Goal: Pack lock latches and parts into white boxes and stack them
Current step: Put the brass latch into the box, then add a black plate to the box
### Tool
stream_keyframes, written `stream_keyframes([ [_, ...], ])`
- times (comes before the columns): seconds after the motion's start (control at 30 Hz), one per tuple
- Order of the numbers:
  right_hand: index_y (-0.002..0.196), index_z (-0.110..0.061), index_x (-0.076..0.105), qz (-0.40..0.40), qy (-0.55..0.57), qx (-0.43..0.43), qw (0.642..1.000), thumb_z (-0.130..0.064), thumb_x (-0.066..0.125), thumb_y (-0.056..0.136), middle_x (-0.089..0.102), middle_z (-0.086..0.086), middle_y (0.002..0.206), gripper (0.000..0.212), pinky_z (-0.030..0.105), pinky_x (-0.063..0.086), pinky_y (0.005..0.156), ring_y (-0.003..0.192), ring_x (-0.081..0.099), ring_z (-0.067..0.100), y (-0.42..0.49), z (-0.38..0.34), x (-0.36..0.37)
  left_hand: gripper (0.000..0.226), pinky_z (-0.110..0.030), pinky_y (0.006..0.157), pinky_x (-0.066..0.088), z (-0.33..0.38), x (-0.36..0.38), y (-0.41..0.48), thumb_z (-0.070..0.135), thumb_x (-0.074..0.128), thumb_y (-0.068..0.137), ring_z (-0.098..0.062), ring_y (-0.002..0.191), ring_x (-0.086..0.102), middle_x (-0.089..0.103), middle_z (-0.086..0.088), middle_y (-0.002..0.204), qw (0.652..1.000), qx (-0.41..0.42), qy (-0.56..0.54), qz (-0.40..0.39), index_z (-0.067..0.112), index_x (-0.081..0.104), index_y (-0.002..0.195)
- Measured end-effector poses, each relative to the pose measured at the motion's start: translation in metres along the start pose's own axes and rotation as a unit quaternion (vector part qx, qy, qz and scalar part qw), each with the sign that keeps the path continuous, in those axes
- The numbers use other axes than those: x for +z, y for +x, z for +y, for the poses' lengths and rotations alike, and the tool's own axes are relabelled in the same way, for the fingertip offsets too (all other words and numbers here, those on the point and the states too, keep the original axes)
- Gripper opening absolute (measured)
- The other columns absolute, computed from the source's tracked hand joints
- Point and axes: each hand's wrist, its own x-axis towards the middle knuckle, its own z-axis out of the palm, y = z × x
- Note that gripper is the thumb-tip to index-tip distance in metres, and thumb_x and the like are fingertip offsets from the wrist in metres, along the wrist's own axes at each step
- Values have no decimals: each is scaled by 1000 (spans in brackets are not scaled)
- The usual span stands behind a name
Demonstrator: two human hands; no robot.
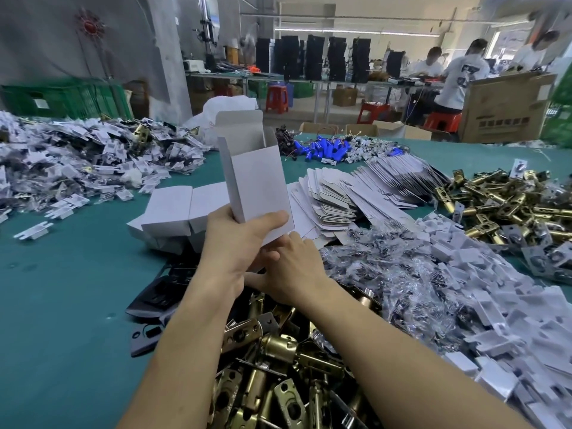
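My left hand point(235, 243) grips the lower end of a white box point(257, 181), held upright above the table with its top flaps open. Just below the box's bottom edge, my right hand point(294, 264) touches it, fingers pointing up and left; what those fingers hold is hidden. Brass lock latches point(278, 360) lie heaped under my forearms. Closed white boxes point(173, 212) lie side by side left of my hands. Flat unfolded box blanks point(356, 193) fan out behind.
Bagged small parts point(402, 274) and white plastic pieces point(501, 305) cover the right side. Another brass latch pile point(501, 205) lies far right. Bagged parts point(77, 159) heap at the left, blue cylinders point(322, 150) at the back. Green table point(62, 289). People work at benches behind.
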Motion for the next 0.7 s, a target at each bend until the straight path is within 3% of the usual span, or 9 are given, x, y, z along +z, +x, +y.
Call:
stream_keyframes([
  [0.1,125,-26,59,13,19,5,1000,-45,59,89,48,6,128,41,37,39,88,114,46,33,-3,-2,6,18,-23,43,49,-1,2,0,9,84,76,-21,63,71,74,-9,77,1000,6,5,-3,14,70,87],
  [0.27,120,-16,58,37,13,-25,999,-24,59,84,57,7,124,37,31,28,76,117,46,34,-3,-5,5,22,-21,41,50,-3,7,-3,9,84,75,-13,54,68,72,0,66,1000,-2,2,-6,12,68,90],
  [0.4,105,-10,60,57,50,-47,996,-11,59,80,60,13,111,26,32,26,69,102,51,37,-2,-9,3,21,-21,41,50,-1,3,-1,11,85,75,-12,54,69,71,2,60,1000,8,-4,-5,14,68,88],
  [0.6,103,-12,64,-13,189,6,982,-22,58,89,62,15,111,18,33,41,69,98,58,35,-6,-5,-2,19,-21,39,48,-1,4,-2,11,84,75,-15,55,69,71,0,62,1000,11,-14,-10,15,69,85],
  [0.7,81,-16,59,-22,233,50,971,-18,57,90,63,7,84,9,31,39,62,75,55,26,-1,13,-16,20,-22,42,49,0,3,-2,12,84,76,-16,57,70,73,-6,69,1000,3,-13,-25,13,70,90],
])
